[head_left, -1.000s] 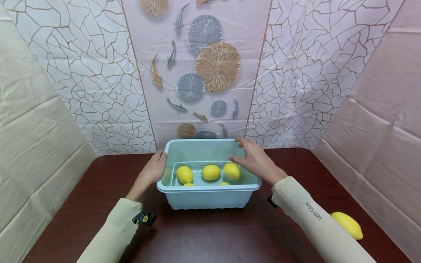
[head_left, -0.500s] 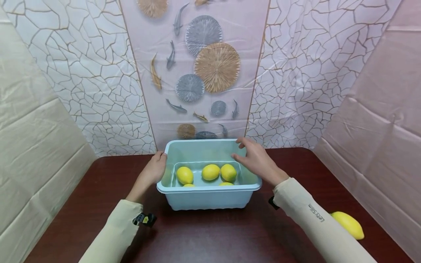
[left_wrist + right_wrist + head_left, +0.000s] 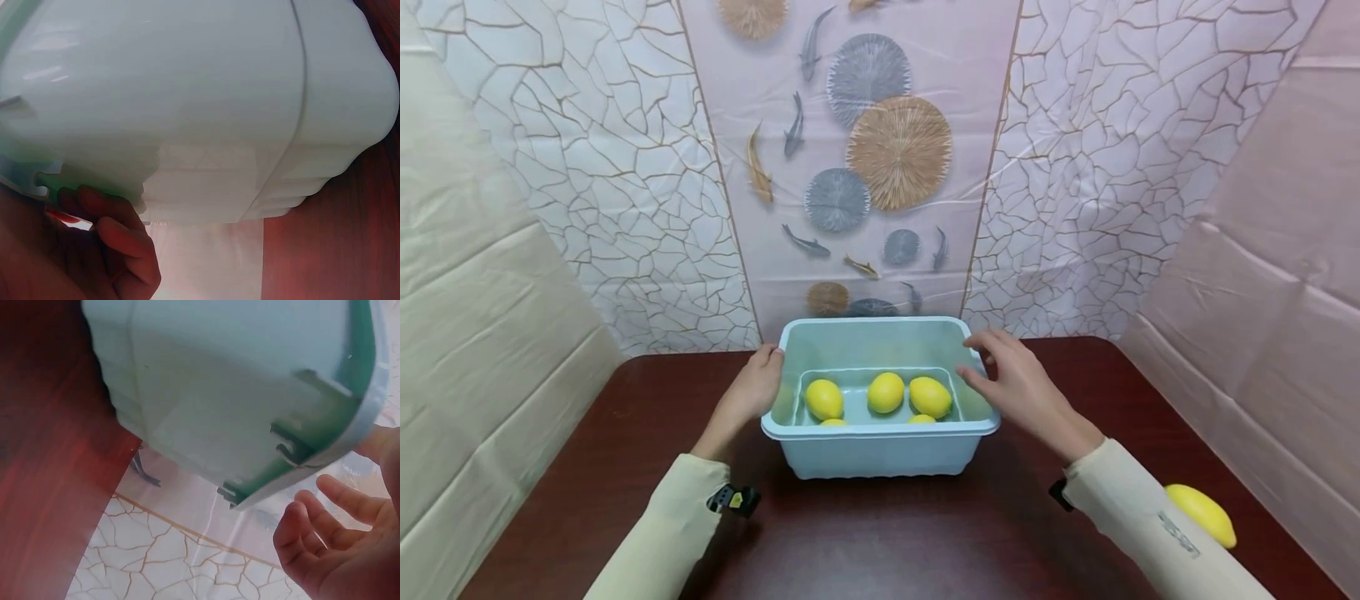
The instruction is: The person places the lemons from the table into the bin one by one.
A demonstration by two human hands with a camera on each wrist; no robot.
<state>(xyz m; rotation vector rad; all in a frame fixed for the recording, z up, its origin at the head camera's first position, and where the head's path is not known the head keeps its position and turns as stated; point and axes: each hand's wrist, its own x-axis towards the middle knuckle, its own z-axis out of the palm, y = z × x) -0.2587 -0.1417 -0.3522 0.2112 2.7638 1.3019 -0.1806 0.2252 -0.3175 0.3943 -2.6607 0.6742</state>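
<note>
A light blue plastic basin (image 3: 880, 454) sits at the back middle of the table with several yellow lemons inside. In its back row are a left lemon (image 3: 824, 400), a middle lemon (image 3: 886, 392) and a right lemon (image 3: 930, 397); the front wall partly hides others. My left hand (image 3: 758, 385) holds the basin's left rim, its fingers curled at the edge in the left wrist view. At the right rim, my right hand (image 3: 1018, 383) hovers with loosely bent fingers and nothing in them. Its fingers (image 3: 334, 503) appear just outside the rim in the right wrist view.
One more lemon (image 3: 1201, 515) lies on the dark red-brown table (image 3: 880, 542) at the right, partly behind my right forearm. A patterned cloth backdrop (image 3: 1075, 208) hangs behind the table, and pale cloth walls (image 3: 1262, 333) flank both sides.
My right hand has moved right, from over the basin's inside to its right rim. The middle and right lemons have rolled about and now lie apart. The left hand has stayed put.
</note>
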